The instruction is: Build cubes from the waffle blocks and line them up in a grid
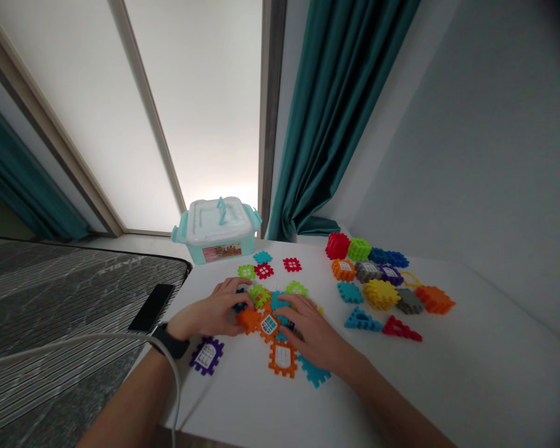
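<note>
My left hand [220, 308], with a dark watch [170, 341] on its wrist, curls its fingers around the left side of a cluster of joined interlocking plastic tiles [268, 323]. That cluster has orange, blue and green pieces, one with a white window print. From the right side my right hand [313, 330] grips the same cluster, its fingers over the blue pieces; the fingertips are partly hidden. Just below lie an orange door-print tile [282, 358] and a blue tile [314, 371]. A purple tile [207, 355] lies near my left wrist.
Stacks of coloured tiles, including yellow ones [381, 294], stand at the right. Small red [292, 265] and green [246, 271] tiles lie behind my hands. A lidded teal box [221, 230] stands at the back left, a phone [152, 307] at the left edge. A white cable [107, 336] crosses my left arm.
</note>
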`<act>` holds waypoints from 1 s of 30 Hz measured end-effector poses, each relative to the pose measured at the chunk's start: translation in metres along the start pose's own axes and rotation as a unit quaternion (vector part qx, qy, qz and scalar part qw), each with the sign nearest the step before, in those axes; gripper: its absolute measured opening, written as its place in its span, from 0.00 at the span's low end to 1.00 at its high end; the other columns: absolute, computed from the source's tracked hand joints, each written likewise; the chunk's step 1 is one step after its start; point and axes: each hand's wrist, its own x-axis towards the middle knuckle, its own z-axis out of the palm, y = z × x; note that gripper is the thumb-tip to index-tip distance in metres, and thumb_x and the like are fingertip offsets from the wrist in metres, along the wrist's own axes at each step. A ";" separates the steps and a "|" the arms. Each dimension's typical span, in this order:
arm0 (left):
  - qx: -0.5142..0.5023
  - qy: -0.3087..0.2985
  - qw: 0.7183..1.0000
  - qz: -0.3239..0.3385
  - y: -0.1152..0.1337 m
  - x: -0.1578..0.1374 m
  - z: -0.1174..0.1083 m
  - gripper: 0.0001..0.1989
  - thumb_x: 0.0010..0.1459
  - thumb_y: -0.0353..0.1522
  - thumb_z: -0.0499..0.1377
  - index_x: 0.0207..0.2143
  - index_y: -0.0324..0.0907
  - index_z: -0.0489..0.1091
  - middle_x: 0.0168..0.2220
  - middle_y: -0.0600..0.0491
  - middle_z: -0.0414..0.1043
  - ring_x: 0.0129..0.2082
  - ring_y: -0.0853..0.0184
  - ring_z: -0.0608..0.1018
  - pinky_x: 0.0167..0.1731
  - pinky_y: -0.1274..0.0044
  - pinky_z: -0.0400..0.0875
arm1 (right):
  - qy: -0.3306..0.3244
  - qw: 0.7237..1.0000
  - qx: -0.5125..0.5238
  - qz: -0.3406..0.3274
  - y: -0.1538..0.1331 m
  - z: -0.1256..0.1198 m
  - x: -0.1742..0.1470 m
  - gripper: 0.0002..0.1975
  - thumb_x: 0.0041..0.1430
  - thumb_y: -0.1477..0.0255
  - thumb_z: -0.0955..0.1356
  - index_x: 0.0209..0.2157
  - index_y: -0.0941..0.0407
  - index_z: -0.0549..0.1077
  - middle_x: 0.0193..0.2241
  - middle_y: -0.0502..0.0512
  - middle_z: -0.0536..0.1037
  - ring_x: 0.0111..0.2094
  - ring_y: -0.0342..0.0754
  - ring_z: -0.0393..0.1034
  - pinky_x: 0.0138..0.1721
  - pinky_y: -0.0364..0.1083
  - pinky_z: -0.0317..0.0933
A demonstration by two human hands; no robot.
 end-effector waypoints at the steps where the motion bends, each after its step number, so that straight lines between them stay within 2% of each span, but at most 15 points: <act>1: 0.001 0.002 1.000 0.004 -0.001 0.000 0.001 0.22 0.46 0.28 0.70 0.44 0.51 0.74 0.61 0.49 0.62 0.63 0.50 0.63 0.61 0.56 0.61 | 0.006 1.000 0.006 0.001 -0.001 0.002 -0.001 0.11 0.67 0.74 0.64 0.49 0.51 0.72 0.56 0.60 0.71 0.59 0.56 0.64 0.60 0.60 0.60; 7: 0.011 0.000 1.000 0.008 -0.006 0.001 0.006 0.28 0.46 0.27 0.69 0.50 0.54 0.73 0.65 0.49 0.59 0.66 0.47 0.59 0.63 0.54 0.58 | 0.019 1.000 0.024 0.000 -0.005 0.006 -0.004 0.12 0.66 0.75 0.64 0.49 0.51 0.72 0.55 0.60 0.71 0.58 0.55 0.65 0.60 0.60 0.60; 11: 0.008 -0.001 1.000 0.002 -0.004 0.003 0.010 0.27 0.46 0.28 0.69 0.51 0.53 0.73 0.65 0.48 0.58 0.67 0.48 0.59 0.64 0.55 0.56 | 0.026 0.999 0.030 -0.002 -0.002 0.006 -0.005 0.12 0.66 0.75 0.64 0.50 0.51 0.72 0.54 0.60 0.72 0.57 0.56 0.66 0.60 0.60 0.61; 20: -0.012 0.028 1.000 -0.001 0.005 0.008 0.019 0.23 0.42 0.31 0.71 0.42 0.46 0.70 0.62 0.45 0.61 0.64 0.49 0.63 0.62 0.56 0.59 | 0.044 0.999 0.027 -0.002 0.002 0.006 -0.006 0.15 0.65 0.77 0.63 0.50 0.51 0.72 0.54 0.61 0.72 0.58 0.55 0.65 0.59 0.60 0.61; 24: -0.007 0.061 0.998 0.008 0.006 0.008 0.018 0.23 0.42 0.33 0.71 0.40 0.45 0.67 0.60 0.44 0.62 0.63 0.49 0.64 0.61 0.56 0.60 | 0.040 0.999 0.032 0.000 0.001 0.005 -0.006 0.15 0.64 0.77 0.63 0.50 0.51 0.72 0.54 0.60 0.72 0.56 0.54 0.66 0.58 0.59 0.61; 30: 0.011 0.140 0.990 0.009 0.010 0.011 0.014 0.24 0.44 0.33 0.69 0.43 0.45 0.64 0.60 0.43 0.60 0.62 0.49 0.64 0.61 0.57 0.62 | 0.058 0.997 0.048 0.016 0.000 0.003 -0.004 0.16 0.65 0.77 0.63 0.52 0.51 0.71 0.54 0.60 0.72 0.57 0.55 0.65 0.59 0.60 0.59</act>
